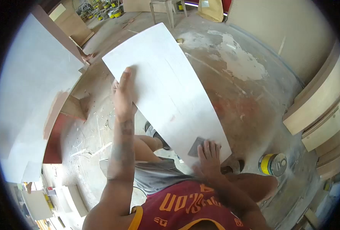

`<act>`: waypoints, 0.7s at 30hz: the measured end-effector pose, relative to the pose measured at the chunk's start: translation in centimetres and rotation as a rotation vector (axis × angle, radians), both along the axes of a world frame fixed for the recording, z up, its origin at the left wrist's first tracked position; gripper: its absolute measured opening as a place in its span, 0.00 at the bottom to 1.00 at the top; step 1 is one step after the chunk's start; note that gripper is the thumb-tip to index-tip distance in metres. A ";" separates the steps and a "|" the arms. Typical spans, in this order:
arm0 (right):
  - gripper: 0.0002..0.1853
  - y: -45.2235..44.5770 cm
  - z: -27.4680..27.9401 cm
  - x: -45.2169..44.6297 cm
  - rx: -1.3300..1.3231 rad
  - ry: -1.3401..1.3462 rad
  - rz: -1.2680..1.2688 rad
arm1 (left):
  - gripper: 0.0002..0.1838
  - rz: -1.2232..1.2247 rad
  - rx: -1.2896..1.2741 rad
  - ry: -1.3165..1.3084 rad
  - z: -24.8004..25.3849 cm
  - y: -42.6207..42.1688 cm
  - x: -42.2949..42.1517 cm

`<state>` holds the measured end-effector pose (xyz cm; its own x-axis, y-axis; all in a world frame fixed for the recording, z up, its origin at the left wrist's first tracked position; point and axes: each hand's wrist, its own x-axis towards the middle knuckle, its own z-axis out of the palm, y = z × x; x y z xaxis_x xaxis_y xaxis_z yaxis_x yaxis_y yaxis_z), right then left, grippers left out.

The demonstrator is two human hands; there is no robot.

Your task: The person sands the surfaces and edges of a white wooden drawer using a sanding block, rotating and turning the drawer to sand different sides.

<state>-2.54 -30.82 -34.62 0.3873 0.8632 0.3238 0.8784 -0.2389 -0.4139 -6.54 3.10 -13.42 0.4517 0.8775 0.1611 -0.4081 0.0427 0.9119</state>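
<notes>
A long white board lies tilted across my lap, its surface marked by faint dark streaks and a small pinkish spot. My left hand grips its left edge near the far end, with the thumb on top and the fingers partly hidden underneath. At the near end, my right hand presses a dark grey piece of sandpaper flat against the board's face. The fingers lie over the sandpaper's right part.
A large white panel stands close on the left. To the right are a can with a yellow band and stacked pale wooden pieces. A plastic stool and several cans are at the back. White residue marks the floor.
</notes>
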 end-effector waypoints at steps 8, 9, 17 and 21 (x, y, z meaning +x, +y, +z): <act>0.37 20.1 22.0 8.2 0.449 -0.208 -0.009 | 0.13 -0.146 0.025 -0.132 -0.1 -4.1 0.2; 0.36 21.8 21.9 8.5 0.548 -0.245 -0.051 | 0.13 -0.160 0.033 -0.155 -0.1 -4.1 0.2; 0.39 1.6 3.8 -0.1 0.023 -0.012 -0.076 | 0.13 -0.034 -0.039 -0.027 -0.6 -0.9 0.2; 0.40 3.5 4.9 2.3 0.112 -0.218 -0.051 | 0.12 -0.135 -0.011 -0.082 -0.7 -2.2 0.0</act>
<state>-0.27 -27.36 -29.71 0.3402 0.7981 0.4972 0.9377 -0.2484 -0.2428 -6.54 0.93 -14.16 0.5514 0.8116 0.1931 -0.4710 0.1118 0.8750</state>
